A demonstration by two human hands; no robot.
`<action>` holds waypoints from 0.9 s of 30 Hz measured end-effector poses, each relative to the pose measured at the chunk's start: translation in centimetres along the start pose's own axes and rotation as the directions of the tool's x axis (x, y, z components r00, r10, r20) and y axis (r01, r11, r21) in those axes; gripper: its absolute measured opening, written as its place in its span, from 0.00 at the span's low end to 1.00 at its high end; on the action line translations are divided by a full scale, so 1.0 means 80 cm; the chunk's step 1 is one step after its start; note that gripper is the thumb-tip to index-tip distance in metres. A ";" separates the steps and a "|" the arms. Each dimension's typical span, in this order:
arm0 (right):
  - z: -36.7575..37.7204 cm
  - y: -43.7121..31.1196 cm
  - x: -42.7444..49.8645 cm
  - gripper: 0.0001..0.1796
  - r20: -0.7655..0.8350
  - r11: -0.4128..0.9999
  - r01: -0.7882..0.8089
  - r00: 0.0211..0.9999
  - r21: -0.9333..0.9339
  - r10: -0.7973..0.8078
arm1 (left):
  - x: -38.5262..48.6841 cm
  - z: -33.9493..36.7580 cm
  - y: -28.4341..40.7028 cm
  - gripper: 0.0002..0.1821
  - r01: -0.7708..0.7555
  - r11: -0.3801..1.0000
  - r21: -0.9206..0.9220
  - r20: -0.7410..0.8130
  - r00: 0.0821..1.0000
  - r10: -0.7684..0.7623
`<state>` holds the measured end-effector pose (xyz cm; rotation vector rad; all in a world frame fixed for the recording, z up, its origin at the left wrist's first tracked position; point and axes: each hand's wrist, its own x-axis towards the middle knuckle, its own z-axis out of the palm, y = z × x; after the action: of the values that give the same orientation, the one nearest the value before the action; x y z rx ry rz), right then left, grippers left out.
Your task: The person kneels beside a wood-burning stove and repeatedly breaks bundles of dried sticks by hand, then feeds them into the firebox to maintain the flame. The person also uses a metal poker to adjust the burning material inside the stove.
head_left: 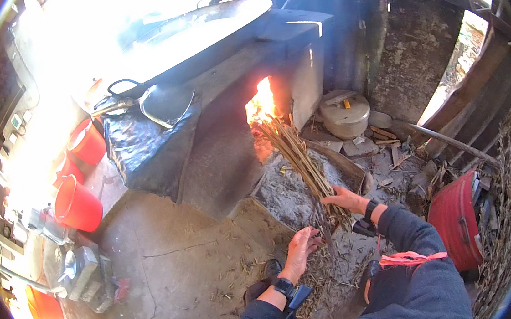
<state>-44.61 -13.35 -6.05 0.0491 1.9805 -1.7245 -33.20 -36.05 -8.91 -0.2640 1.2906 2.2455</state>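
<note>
A long bundle of dry stalks (300, 156) slants from the burning mouth of a stove down toward me, its far end in the flames (262, 99). My right hand (347, 200) grips the bundle near its lower end. Beside it, my left hand (300, 250) is held with fingers apart and slightly curled, close to a few loose stalks; contact cannot be made out. Grey ash (283, 194) lies heaped below the stove mouth, under the bundle. On top of the stove (232, 162) sits a very wide pan (205, 47), steaming and partly washed out by glare.
A metal scoop (166, 104) rests on dark sheeting at the stove's left. Red buckets (78, 204) stand on the concrete floor. To the right are a lidded pot (345, 114), a pole (454, 144), a red container (454, 222) and piled dry brush (509, 211).
</note>
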 end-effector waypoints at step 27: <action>0.055 0.220 0.006 0.17 -0.246 0.963 -0.045 0.969 -0.267 -0.022 | 0.016 0.031 0.017 0.09 -0.164 0.980 -0.111 -0.150 0.978 0.147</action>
<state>-37.34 -14.22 -22.69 0.1883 2.3774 -1.4829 -34.78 -34.01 -7.14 -0.3849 1.2847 2.4834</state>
